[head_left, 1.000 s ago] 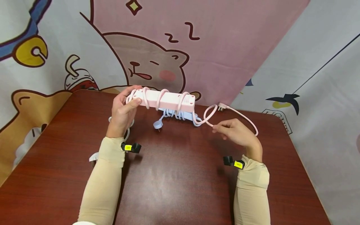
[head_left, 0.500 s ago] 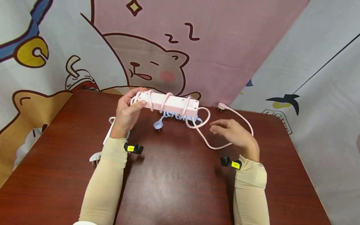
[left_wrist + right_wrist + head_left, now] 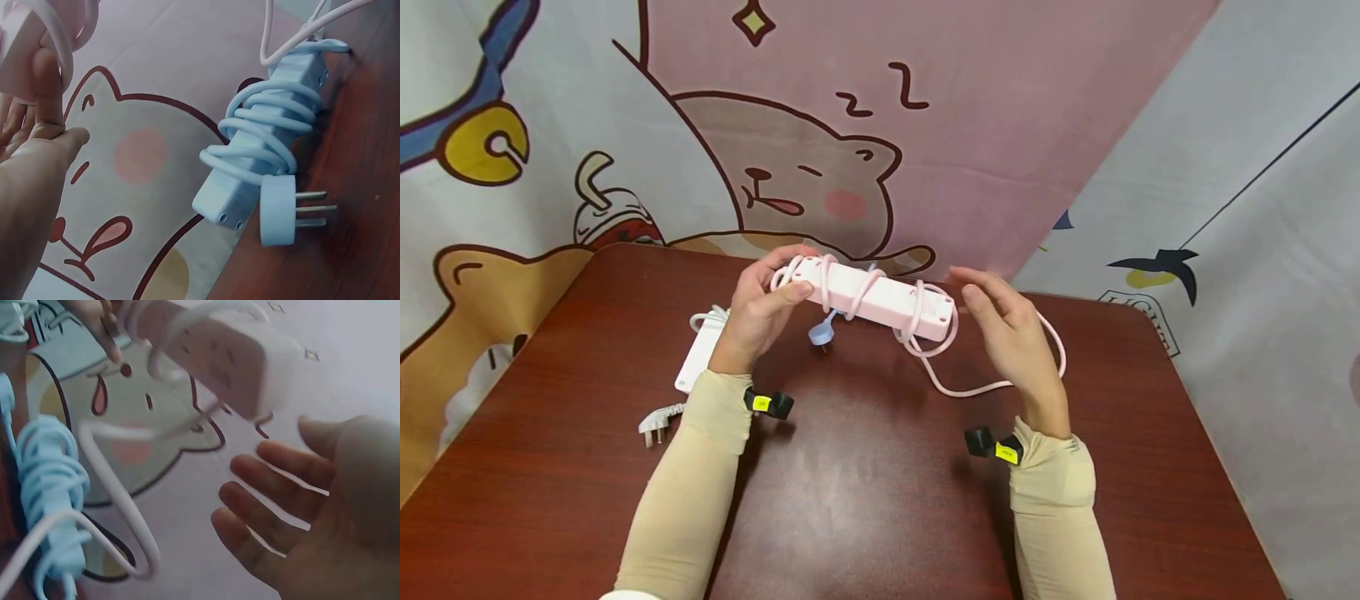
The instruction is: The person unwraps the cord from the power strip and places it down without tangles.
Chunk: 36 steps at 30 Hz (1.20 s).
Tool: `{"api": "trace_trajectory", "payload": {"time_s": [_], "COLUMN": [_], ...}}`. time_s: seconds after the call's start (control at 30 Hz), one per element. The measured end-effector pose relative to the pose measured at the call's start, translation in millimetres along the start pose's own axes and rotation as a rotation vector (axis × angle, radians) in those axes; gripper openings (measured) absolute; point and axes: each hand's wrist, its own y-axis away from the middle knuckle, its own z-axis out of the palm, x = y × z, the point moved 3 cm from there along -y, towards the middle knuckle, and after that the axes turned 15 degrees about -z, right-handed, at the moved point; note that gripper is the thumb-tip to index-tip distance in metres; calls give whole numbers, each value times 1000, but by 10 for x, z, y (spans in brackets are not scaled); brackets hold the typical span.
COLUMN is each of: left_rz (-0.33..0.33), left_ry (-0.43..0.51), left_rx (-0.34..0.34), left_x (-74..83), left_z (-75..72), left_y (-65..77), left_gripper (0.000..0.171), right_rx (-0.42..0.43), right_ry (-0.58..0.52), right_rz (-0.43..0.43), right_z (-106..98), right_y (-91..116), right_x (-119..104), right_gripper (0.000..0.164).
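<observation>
My left hand (image 3: 758,312) grips the left end of a pink power strip (image 3: 883,302), thumb on the near side, holding it above the table. The strip's pink cord (image 3: 917,304) is looped round it several times, and the loose rest trails down and off to the right. Just beyond the strip's right end is my right hand (image 3: 1011,333), fingers spread and holding nothing. The right wrist view shows that hand (image 3: 294,506) apart from the strip (image 3: 212,353). Behind the pink strip lies a blue power strip (image 3: 269,131) wound in its own cord, mostly hidden in the head view.
The blue plug (image 3: 822,334) rests on the brown table (image 3: 850,500). To the left, partly behind my left arm, lie a white power strip (image 3: 696,358) and its white plug (image 3: 658,421). A patterned cloth (image 3: 1000,125) hangs behind the table.
My right hand has let go of the pink cord and risen beside the strip's end. My left hand has moved right and closer with the strip, tilting its right end down.
</observation>
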Motion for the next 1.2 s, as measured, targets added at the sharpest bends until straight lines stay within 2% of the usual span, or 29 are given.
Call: {"api": "trace_trajectory", "payload": {"time_s": [0.13, 0.33, 0.47, 0.63, 0.87, 1.1, 1.2], "left_rz": [-25, -51, -61, -60, -51, -4, -4], "left_ry": [-13, -30, -45, -62, -66, -44, -40], "left_rx": [-39, -73, -74, -62, -48, -5, 8], "left_x": [-33, -60, -55, -34, -16, 46, 64], "left_z": [43, 98, 126, 102, 54, -25, -26], "left_y": [-2, -7, -2, 8, 12, 30, 34], "left_gripper": [39, 39, 38, 38, 38, 37, 37], "right_rx": [-60, -175, -198, -171, -105, 4, 32], "right_ry": [-40, -164, -146, -114, -41, 2, 23], "right_rz": [-39, -77, -91, -81, -213, -254, -275], "right_z": [95, 159, 171, 181, 146, 125, 121], "right_y": [-16, 1, 20, 25, -5, -22, -20], "right_x": [-38, -71, -71, -65, -107, -139, -159], "right_gripper": [34, 35, 31, 23, 14, 10, 11]}}
